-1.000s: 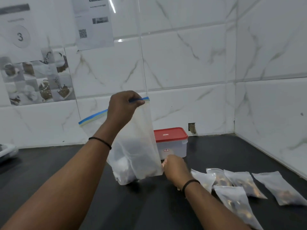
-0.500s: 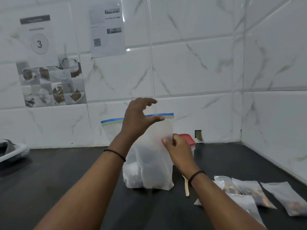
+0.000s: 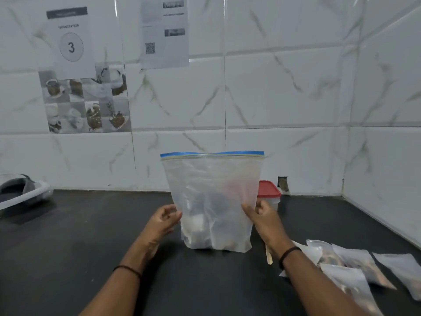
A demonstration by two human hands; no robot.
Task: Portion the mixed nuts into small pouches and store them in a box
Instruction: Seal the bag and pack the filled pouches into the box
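A tall, translucent plastic zip bag with a blue seal strip (image 3: 213,201) stands upright on the dark countertop (image 3: 68,247), and everything else is placed from it. The left hand (image 3: 165,218) sits at the bag's lower left edge with fingers loosely curled; whether they actually pinch the film or only touch it, I cannot tell. The right hand (image 3: 262,216) is at the bag's lower right edge, thumb and fingers pinching the side of the film.

Directly behind the bag, partly hidden by it, stands a clear plastic box with a red lid (image 3: 268,193). Just to the bag's right, under the right wrist, lies a pale wooden stick (image 3: 269,256). Further right of the bag, well apart from it, several small filled translucent pouches (image 3: 350,267) lie flat in a loose cluster. Far to the bag's left, at the counter's edge, sits a grey and white headset-like device (image 3: 22,193).

The bag looks thin, soft and crinkly, with its contents slumped at the bottom, so the weight likely sits low and the upper part is probably floppy. The film seems slick, so a side pinch may slip; holding near the stiffer seal strip or supporting the base seems safer. The small pouches appear light and limp, best taken by an edge
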